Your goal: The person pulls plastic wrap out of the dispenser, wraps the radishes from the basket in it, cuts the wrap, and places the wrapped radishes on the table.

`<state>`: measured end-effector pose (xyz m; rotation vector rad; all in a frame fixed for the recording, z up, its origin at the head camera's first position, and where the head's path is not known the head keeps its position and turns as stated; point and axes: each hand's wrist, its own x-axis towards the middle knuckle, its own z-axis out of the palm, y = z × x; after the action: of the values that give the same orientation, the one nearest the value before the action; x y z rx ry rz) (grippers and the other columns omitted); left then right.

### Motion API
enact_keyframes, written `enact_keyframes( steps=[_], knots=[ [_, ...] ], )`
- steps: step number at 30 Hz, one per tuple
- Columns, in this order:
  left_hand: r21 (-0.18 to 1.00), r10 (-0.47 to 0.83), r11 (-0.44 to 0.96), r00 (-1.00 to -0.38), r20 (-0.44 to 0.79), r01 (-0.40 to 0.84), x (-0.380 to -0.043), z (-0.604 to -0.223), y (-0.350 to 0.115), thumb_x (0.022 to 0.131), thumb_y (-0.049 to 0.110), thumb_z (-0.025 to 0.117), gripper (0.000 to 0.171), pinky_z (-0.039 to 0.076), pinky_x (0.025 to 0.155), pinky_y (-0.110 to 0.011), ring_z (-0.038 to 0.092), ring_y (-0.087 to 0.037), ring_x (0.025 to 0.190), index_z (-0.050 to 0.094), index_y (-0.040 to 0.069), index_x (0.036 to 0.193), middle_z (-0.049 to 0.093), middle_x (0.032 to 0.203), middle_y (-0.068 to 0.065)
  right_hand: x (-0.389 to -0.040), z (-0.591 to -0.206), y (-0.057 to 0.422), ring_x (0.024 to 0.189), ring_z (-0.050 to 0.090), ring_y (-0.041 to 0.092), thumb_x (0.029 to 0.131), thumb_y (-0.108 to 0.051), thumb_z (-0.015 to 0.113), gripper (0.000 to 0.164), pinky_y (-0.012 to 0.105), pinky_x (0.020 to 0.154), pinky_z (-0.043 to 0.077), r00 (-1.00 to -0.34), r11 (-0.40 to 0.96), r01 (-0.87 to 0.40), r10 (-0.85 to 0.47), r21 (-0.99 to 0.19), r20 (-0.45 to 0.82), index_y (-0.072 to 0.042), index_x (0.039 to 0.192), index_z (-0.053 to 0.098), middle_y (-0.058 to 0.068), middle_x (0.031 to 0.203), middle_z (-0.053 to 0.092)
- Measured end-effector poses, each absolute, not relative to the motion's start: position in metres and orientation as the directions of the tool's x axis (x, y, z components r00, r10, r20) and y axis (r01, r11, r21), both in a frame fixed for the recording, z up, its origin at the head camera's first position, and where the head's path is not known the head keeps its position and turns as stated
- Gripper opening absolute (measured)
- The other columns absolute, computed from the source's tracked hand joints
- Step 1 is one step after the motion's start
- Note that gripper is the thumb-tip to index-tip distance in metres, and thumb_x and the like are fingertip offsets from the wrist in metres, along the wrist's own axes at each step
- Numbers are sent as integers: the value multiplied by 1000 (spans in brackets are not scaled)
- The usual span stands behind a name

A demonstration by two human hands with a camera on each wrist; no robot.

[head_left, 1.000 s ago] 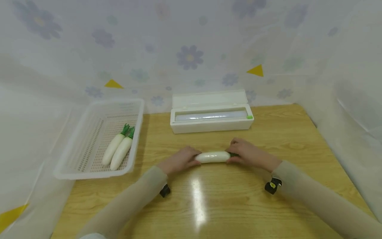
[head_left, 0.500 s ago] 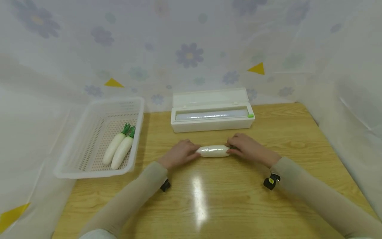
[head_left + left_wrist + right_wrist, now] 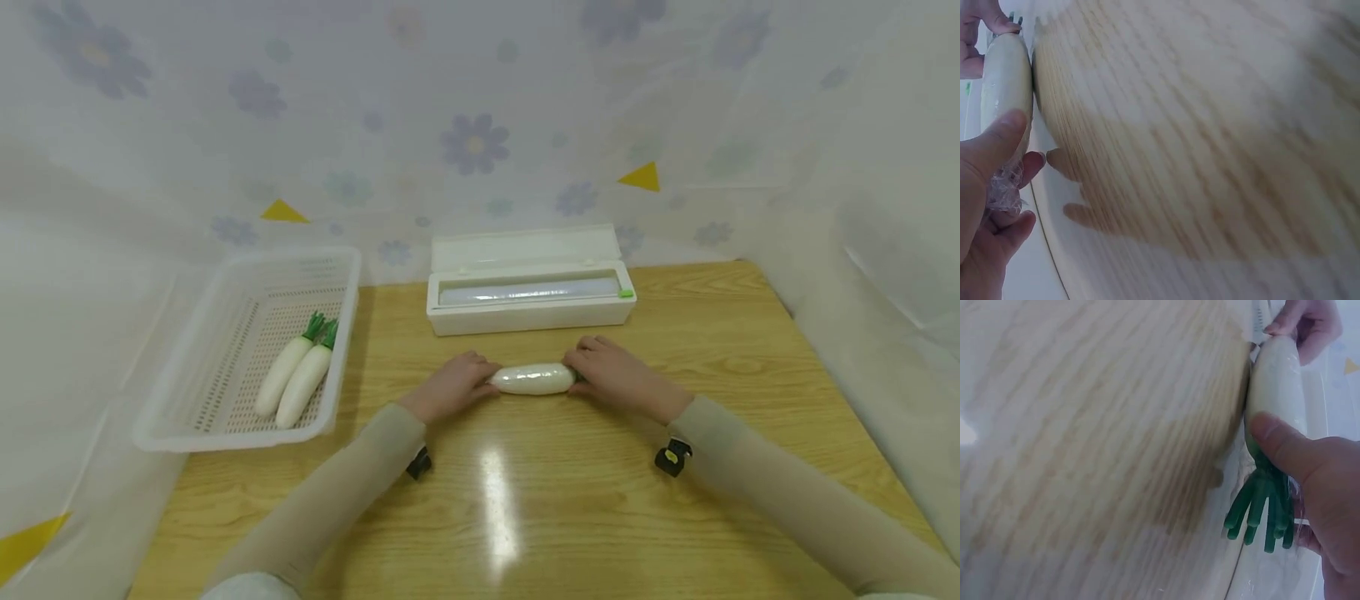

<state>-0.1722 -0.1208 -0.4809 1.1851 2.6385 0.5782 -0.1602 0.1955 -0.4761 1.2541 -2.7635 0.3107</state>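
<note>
A white daikon radish in glossy cling film lies crosswise on the wooden table, between both hands. At its left end my left hand pinches it with the thumb on top. Crumpled cling film bunches among those fingers in the left wrist view. My right hand grips the opposite end, its thumb pressing near the leaf end. Green leaf stalks stick out below that thumb in the right wrist view, with loose film around them. Some of the right fingers are hidden behind the radish.
Behind the radish stands a white cling film box, lid up, with a film roll inside. A white plastic basket at the left holds two daikon radishes. Patterned sheeting encloses the table's back and sides.
Both hands have moved the radish slightly away from me, toward the film box, and it appears to have rolled a little. The basket and box stay put.
</note>
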Motion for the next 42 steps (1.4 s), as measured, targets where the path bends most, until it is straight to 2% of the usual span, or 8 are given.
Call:
enact_keyframes(
  steps=[4,8,13,20,24,29,36,42],
  knots=[
    [439,787,554,-617,1,707,-175,-484,-123,104,25,65,35,52,98,-39,65,-24,105,68,2,131,73,117,-10,-164,-476,200,87,55,21,86,-28,86,37,42,80,50,-656,631,-754,-741,-185,146,-8,110,67,4,96,63],
    [525,821,474,-570,26,707,-175,-484,-126,103,22,67,28,54,97,-38,68,-21,104,72,5,125,75,116,-8,-165,-474,205,82,51,15,84,-28,87,32,37,74,48,-664,616,-732,-741,-289,102,-13,107,69,-1,93,60],
    [584,816,452,-577,35,675,-173,-487,-132,103,21,67,35,53,102,-40,69,-24,111,69,5,134,74,125,-10,-164,-472,207,86,54,15,86,-29,86,30,37,76,50,-657,598,-723,-750,-345,74,-16,108,71,-1,98,61],
    [364,805,502,-578,135,784,-174,-501,-138,105,31,63,49,48,101,-47,61,-27,106,61,0,143,69,115,-11,-166,-472,206,96,60,24,86,-26,85,36,44,85,52,-591,546,-802,-785,-242,187,-5,115,77,6,105,69],
    [368,768,557,-631,114,744,-169,-490,-133,104,27,65,43,46,105,-49,62,-29,110,64,-1,136,71,117,-12,-168,-476,208,95,60,22,90,-25,82,43,42,85,52,-577,542,-816,-791,-203,206,-2,125,73,6,104,67],
    [348,732,617,-677,73,706,-166,-483,-130,104,29,65,36,42,109,-48,63,-25,112,68,7,131,74,122,-7,-169,-482,212,102,64,24,92,-20,81,42,46,91,54,-591,552,-805,-776,-217,220,-5,129,69,5,110,72],
    [227,759,608,-641,113,761,-164,-485,-129,102,23,69,32,43,108,-48,64,-25,111,69,6,129,75,119,-8,-166,-481,203,112,63,30,92,-36,81,48,52,101,49,-655,615,-750,-741,-245,146,-7,127,65,9,119,69],
    [318,790,530,-594,154,787,-165,-484,-130,102,12,67,19,52,96,-39,65,-22,98,74,6,118,77,111,-5,-164,-483,196,108,63,32,92,-34,81,52,53,99,49,-683,652,-727,-719,-217,130,-2,129,62,13,116,70]
  ],
)
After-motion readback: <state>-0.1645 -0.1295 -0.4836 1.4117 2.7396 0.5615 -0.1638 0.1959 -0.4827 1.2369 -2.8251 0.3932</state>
